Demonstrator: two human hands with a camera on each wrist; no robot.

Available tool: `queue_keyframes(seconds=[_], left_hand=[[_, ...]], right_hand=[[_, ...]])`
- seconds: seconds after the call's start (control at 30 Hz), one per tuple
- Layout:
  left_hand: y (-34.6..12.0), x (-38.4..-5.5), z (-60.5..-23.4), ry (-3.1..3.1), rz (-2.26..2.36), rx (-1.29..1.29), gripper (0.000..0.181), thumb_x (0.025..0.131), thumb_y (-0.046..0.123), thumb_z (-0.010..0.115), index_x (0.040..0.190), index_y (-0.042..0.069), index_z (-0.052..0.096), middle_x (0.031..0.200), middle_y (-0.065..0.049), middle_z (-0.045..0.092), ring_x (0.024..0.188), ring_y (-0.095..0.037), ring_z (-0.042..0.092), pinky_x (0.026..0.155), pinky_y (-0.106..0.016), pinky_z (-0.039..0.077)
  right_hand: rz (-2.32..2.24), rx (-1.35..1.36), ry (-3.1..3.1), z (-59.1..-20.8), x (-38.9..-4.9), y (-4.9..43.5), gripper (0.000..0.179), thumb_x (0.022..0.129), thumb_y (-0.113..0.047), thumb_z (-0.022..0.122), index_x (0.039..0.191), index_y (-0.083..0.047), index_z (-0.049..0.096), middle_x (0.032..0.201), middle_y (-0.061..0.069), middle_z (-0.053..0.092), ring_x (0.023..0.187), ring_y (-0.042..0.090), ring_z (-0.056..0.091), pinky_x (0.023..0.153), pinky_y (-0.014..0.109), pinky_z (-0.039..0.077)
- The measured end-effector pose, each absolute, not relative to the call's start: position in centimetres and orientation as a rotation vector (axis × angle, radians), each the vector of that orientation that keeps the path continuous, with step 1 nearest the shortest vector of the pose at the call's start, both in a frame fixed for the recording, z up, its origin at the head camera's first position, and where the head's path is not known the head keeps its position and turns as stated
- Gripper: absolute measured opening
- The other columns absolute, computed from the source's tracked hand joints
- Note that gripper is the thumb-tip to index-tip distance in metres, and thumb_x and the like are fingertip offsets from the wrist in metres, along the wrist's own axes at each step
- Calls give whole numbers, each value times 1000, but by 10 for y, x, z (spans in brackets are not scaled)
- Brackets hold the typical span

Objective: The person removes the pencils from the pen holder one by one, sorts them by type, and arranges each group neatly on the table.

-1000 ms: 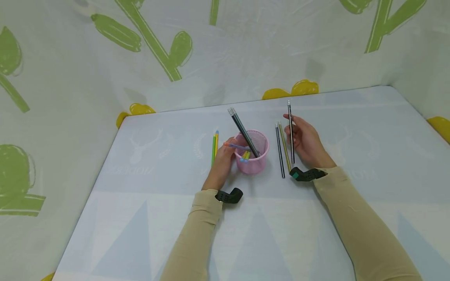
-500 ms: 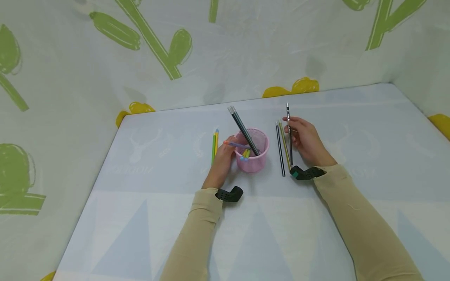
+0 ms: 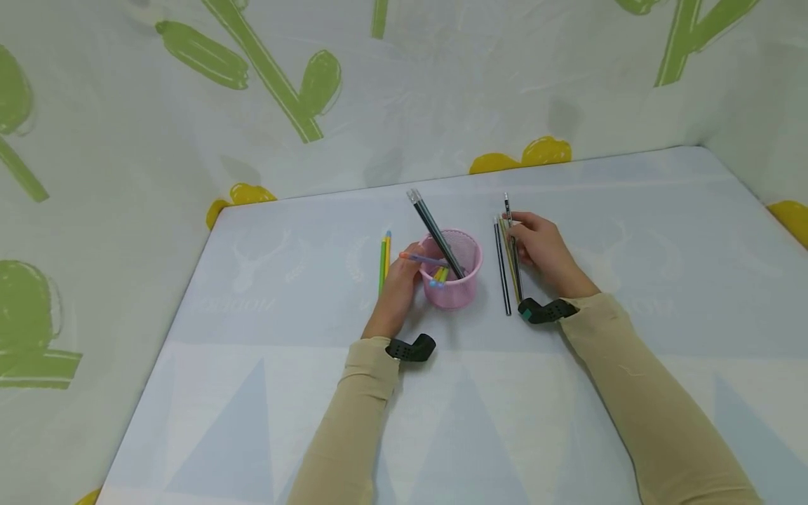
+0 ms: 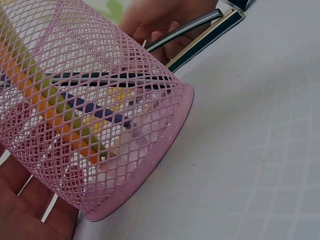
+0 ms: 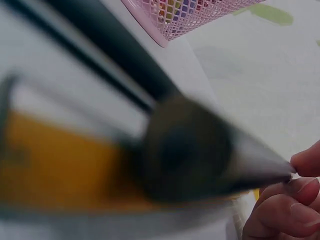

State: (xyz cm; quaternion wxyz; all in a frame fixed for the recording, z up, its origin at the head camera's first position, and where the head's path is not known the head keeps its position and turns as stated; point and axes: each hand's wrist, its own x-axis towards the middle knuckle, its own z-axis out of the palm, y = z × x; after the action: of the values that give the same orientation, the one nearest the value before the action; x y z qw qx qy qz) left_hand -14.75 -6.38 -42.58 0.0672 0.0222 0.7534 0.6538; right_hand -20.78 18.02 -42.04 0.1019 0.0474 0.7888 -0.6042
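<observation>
My left hand (image 3: 398,289) holds the left side of a pink mesh pencil cup (image 3: 451,297), its fingers showing through the mesh in the left wrist view. Dark pencils (image 3: 434,230) lean inside, beside a purple-and-orange one (image 3: 424,260) and yellow ones with blue ends (image 3: 440,276). To the right, my right hand (image 3: 544,251) pinches a dark pencil (image 3: 515,270) between thumb and fingers. Beneath and beside it lie an olive pencil (image 3: 504,229) and another dark pencil (image 3: 501,266). In the right wrist view the held pencil (image 5: 190,145) is blurred and very near.
A green pencil (image 3: 381,266) and a yellow pencil (image 3: 388,245) lie just left of the left hand. The pale patterned tabletop (image 3: 303,407) ends at a back edge against a leaf-print wall (image 3: 429,91).
My right hand has moved slightly left with the dark pencil, bringing it down beside the other two pencils. The left hand and the cup have stayed in place.
</observation>
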Motion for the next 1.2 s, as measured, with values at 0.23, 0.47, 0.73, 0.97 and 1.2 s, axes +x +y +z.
queue_keyframes(seconds=[0.23, 0.47, 0.73, 0.97, 1.2], left_hand=[[-64, -147, -425, 2266, 1972, 58, 69, 79, 71, 35, 125, 22, 49, 127, 10, 47, 121, -5, 36, 102, -34, 27], [-64, -147, -425, 2263, 1968, 43, 69, 78, 71, 35, 125, 23, 50, 128, 11, 46, 122, -4, 35, 102, -34, 27], [-64, -146, -425, 2254, 1966, 31, 71, 78, 71, 35, 128, 23, 47, 130, 10, 44, 123, -5, 34, 102, -35, 27], [-63, -147, -425, 2263, 1959, 58, 70, 80, 70, 33, 129, 22, 46, 129, 12, 45, 123, -3, 33, 102, -32, 27], [-63, -147, -424, 2259, 1956, 52, 70, 80, 69, 33, 130, 22, 46, 130, 12, 45, 123, -3, 33, 102, -32, 26]], right_hand=[[-1680, 120, 2419, -422, -210, 177, 48, 89, -21, 47, 136, -17, 36, 97, 7, 48, 55, 10, 40, 46, 22, 37], [-1552, 94, 2500, -423, -212, 176, 52, 87, -14, 45, 137, -19, 34, 112, 9, 47, 56, 13, 42, 46, 23, 38], [-1472, 98, 2563, -422, -209, 176, 54, 84, -12, 45, 137, -20, 33, 120, 8, 45, 56, 17, 44, 48, 25, 39], [-1506, 87, 2575, -424, -209, 176, 47, 87, -11, 43, 133, -17, 39, 125, 5, 43, 61, 18, 47, 51, 25, 42], [-1632, 147, 2493, -421, -207, 177, 38, 92, -19, 38, 130, -15, 42, 116, 7, 45, 67, 19, 47, 57, 22, 44]])
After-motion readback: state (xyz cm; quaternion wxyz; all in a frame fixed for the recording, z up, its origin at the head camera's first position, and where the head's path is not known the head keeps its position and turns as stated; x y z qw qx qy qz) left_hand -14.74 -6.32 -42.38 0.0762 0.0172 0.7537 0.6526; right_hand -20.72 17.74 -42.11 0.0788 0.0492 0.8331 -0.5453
